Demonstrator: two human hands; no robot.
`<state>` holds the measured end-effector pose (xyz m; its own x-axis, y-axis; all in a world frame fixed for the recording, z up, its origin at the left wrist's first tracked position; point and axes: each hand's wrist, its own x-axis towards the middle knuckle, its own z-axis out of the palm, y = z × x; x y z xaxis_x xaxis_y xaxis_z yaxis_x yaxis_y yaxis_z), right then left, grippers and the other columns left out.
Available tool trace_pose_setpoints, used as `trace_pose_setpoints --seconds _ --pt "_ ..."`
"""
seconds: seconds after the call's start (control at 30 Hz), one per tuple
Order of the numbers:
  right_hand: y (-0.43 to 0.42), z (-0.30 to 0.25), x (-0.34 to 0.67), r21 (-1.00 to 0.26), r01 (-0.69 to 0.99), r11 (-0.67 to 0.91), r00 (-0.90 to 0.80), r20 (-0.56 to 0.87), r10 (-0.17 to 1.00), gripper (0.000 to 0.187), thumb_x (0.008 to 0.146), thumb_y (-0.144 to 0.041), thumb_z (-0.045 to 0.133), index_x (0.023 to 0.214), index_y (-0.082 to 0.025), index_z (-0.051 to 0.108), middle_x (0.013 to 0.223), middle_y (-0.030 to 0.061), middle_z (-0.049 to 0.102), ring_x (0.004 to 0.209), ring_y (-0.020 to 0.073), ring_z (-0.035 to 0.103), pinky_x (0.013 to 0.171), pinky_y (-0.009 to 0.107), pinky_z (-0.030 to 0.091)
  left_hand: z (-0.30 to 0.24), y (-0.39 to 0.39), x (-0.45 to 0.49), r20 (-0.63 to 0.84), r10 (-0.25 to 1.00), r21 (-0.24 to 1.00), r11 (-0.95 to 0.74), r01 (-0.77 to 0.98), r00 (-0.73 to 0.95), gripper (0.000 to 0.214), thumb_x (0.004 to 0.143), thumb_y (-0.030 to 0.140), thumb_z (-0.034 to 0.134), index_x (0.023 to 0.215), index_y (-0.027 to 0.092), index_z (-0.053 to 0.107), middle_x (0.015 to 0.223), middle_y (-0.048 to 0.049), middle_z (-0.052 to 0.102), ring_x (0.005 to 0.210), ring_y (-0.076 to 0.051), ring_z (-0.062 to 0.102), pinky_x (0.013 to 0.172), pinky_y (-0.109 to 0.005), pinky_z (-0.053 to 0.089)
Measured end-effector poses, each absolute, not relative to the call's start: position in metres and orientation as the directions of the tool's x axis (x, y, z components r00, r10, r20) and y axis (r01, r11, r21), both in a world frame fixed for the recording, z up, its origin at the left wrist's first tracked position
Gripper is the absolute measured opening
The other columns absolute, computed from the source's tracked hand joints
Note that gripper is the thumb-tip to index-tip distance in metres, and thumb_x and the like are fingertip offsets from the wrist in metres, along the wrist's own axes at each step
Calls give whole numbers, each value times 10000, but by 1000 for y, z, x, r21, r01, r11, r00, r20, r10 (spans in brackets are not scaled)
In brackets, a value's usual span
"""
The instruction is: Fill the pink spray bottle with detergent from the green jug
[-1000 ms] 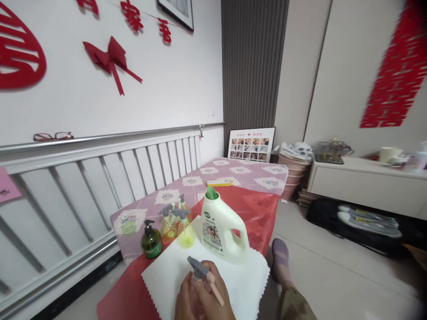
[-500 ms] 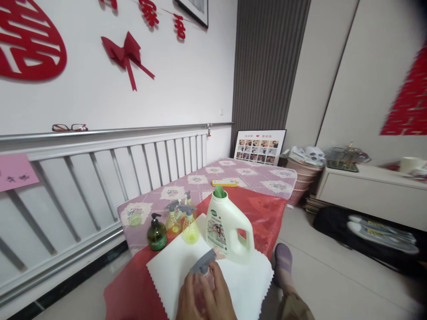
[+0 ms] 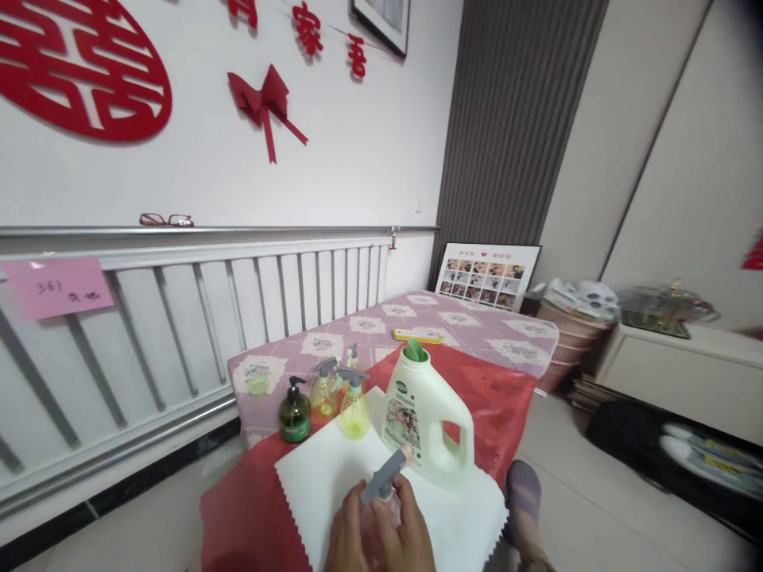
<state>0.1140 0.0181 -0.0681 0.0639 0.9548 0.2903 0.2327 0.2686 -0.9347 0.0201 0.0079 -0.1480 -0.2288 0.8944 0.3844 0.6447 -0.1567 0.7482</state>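
At the bottom edge both my hands close round a small clear spray bottle with a grey trigger head [image 3: 385,479]. My left hand [image 3: 349,536] wraps the bottle's body. My right hand [image 3: 411,532] grips at the neck under the head. They hover over a white zigzag-edged cloth [image 3: 334,485] on a red cover [image 3: 250,516]. Just beyond stands a large pale-green detergent jug [image 3: 426,425] with a green cap. To its left are two yellow spray bottles [image 3: 354,405] and a dark green pump bottle [image 3: 294,412].
A low table with a pink patterned cloth [image 3: 477,330] carries a yellow flat object [image 3: 417,335]. A white slatted rail [image 3: 238,286] runs along the left wall, glasses [image 3: 167,220] on top. My socked foot [image 3: 524,492] is at right; baskets and a white cabinet [image 3: 685,373] stand beyond.
The view has swung left. The trigger head has turned in my hands, its nozzle now pointing up and away toward the jug instead of down toward me.
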Motion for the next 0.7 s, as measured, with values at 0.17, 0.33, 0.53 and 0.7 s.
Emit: trace_pose_setpoints --seconds 0.17,0.33,0.53,0.7 --pt "23 -76 123 -922 229 312 -59 307 950 364 922 -428 469 1209 -219 550 1134 89 721 1070 231 678 946 315 543 -135 8 21 289 938 789 -119 603 -192 673 728 267 515 1372 88 430 1418 -175 561 1302 -263 538 1093 -376 455" --pt "26 -74 124 -929 229 291 -59 285 957 364 905 -425 507 1198 -219 571 1180 105 717 1117 240 663 987 338 523 -135 8 20 304 930 781 -120 613 -206 691 706 289 512 1359 74 457 1405 -184 568 1304 -269 534 1102 -368 438" --pt "25 -65 113 -974 182 133 166 163 973 371 771 -522 656 993 -228 611 1007 101 761 955 287 718 790 354 602 -146 11 21 312 933 759 -132 637 -178 777 610 241 582 1364 86 472 1404 -181 572 1301 -312 535 1091 -412 457" --pt "24 -56 111 -971 212 107 174 146 974 374 732 -542 668 938 -230 675 995 82 775 971 289 713 829 352 579 -145 11 23 358 905 763 -140 631 -232 731 645 204 572 1367 132 481 1383 -160 598 1278 -308 556 1078 -418 469"
